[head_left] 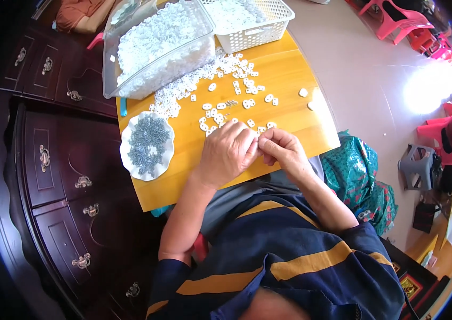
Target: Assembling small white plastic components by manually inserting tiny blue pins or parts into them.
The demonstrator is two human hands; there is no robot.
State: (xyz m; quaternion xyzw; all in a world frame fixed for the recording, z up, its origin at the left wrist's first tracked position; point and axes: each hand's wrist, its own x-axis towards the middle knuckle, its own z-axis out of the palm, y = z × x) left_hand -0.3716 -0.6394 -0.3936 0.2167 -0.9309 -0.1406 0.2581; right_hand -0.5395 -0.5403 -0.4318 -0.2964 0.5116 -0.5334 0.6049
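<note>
My left hand [228, 153] and my right hand [285, 153] meet over the near part of the wooden table [290, 80]. Fingertips of both are pinched together, and whatever sits between them is too small or hidden to make out. Just beyond lie small white plastic pieces [248, 104], oval or rectangular with holes, scattered singly and in clusters. Among them is a little pile of metal screws [231, 103]. Left of my left hand stands a white wavy-rimmed dish [168, 140] filled with many grey screws [148, 146].
A clear plastic bin [109, 64] heaped with white pieces stands at the far left, a white perforated basket [252, 40] beside it. Dark drawers [50, 160] flank the table's left. A shiny green bag [351, 165] sits right of my leg. Another person's arm [95, 20] shows far left.
</note>
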